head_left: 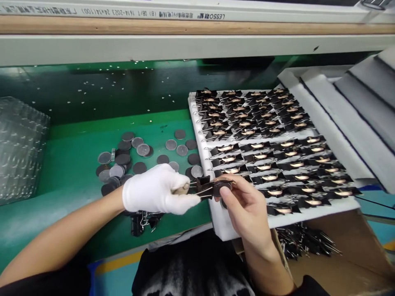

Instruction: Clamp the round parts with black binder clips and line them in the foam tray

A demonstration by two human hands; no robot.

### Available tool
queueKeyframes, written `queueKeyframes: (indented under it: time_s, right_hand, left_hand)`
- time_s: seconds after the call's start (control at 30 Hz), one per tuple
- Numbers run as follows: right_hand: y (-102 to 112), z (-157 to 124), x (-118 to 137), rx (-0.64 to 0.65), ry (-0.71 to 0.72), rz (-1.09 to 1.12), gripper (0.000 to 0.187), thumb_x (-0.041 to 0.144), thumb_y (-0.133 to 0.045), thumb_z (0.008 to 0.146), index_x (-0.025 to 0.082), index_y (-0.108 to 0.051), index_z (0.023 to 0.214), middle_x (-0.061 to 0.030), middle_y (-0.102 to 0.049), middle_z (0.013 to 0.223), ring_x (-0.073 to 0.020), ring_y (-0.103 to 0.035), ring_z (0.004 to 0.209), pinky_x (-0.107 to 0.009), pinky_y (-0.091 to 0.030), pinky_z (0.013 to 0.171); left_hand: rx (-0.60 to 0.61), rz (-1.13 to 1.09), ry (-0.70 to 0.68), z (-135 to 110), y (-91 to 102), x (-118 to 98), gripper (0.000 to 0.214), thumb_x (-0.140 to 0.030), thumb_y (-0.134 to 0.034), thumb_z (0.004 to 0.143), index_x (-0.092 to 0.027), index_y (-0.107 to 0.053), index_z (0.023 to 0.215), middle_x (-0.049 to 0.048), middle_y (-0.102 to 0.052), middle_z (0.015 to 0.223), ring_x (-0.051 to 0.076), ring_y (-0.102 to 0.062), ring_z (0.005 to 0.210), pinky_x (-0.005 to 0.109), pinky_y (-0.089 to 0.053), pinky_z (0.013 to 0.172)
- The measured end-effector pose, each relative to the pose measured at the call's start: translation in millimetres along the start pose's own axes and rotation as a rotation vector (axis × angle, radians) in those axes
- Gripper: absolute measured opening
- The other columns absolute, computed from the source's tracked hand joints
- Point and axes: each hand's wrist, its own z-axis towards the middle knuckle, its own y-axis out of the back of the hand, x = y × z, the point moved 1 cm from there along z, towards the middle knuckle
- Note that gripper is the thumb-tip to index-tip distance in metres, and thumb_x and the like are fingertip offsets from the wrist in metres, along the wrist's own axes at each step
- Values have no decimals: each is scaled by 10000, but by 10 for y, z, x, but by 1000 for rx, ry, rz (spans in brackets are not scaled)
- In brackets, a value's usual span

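My left hand (159, 187), in a white glove, is closed on the wire handles of a black binder clip (203, 181). The handles look squeezed towards each other. Bare and closed, my right hand (248, 203) pinches a dark round disc (219, 188) between thumb and fingers at the clip's right end. A thin brownish edge shows by the disc, partly hidden by my fingers. Whether the clip's jaws touch the disc I cannot tell. Loose discs (140, 167), some dark and some clear-topped, lie scattered beyond my left hand. More black binder clips (137, 225) lie below my left wrist.
Right of my hands, a white foam tray (224, 224) carries rows of black clips holding gold-edged pieces (270, 177). White foam sheets (333, 94) lean beyond it. A cardboard box (345, 263) with clips sits below. Clear plastic trays (23, 152) are stacked at left on the green table (70, 164).
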Motion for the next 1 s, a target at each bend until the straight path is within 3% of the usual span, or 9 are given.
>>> queueKeyframes:
  time_s: [0.2,0.37,0.5,0.57,0.7,0.8,0.9,1.0]
  right_hand:
    - [-14,12,35,-6,-8,-41,111,241,-711,963,242,-771,1056,-20,-747,894,-124,-661,698,-216,-577,610]
    - [-29,-4,6,-9,42,-78,131,225,-719,953,266,-772,1065,-23,-766,964,-158,-714,838,-244,-602,718]
    - [13,-51,-95,-46,22,-60,152,256,-718,958,278,-765,1100,-39,-753,1011,-192,-710,913,-309,-604,801]
    - [31,-67,-115,-99,18,26,150,297,-727,948,283,-759,1094,-47,-732,1023,-218,-700,950,-373,-599,867]
    - [5,-58,-54,-133,-56,268,131,400,-759,897,272,-741,920,-30,-615,918,-214,-652,855,-403,-590,835]
    - [-62,-45,0,-154,-154,325,195,436,-734,903,259,-690,834,-28,-555,967,-187,-614,813,-359,-572,763]
    - [-130,-52,17,-198,-201,343,220,439,-740,896,250,-668,810,-34,-557,980,-173,-578,779,-326,-548,700]
    - [-172,-78,13,-184,-240,366,193,409,-762,890,247,-694,808,-28,-560,959,-165,-578,783,-311,-541,704]
  left_hand:
    - [54,-8,33,14,-14,4,500,-462,-581,906,-204,-319,567,-77,-292,494,68,-247,485,245,-206,461]
    - [60,30,60,22,-19,11,497,-504,-604,900,-199,-378,580,-72,-346,491,73,-294,484,245,-240,490]
    - [243,38,144,-23,225,-65,419,-585,-542,963,-206,-660,829,-42,-613,601,97,-503,520,222,-349,536]
    - [261,132,183,-77,423,-101,439,-592,-471,1003,-223,-704,956,-31,-664,663,110,-541,543,227,-365,554]
    - [250,509,322,-223,673,-110,406,-599,-549,963,-239,-704,860,-26,-645,632,123,-505,500,261,-293,537]
    - [398,636,339,-307,557,-126,352,-609,-707,844,-258,-720,874,-11,-665,669,162,-543,527,281,-259,526]
    - [496,698,258,-332,265,-184,468,-658,-804,726,-231,-727,901,30,-694,728,222,-608,579,301,-297,536]
    - [487,810,147,-306,18,-201,351,-503,-791,797,-172,-716,883,83,-707,764,252,-643,604,333,-362,573]
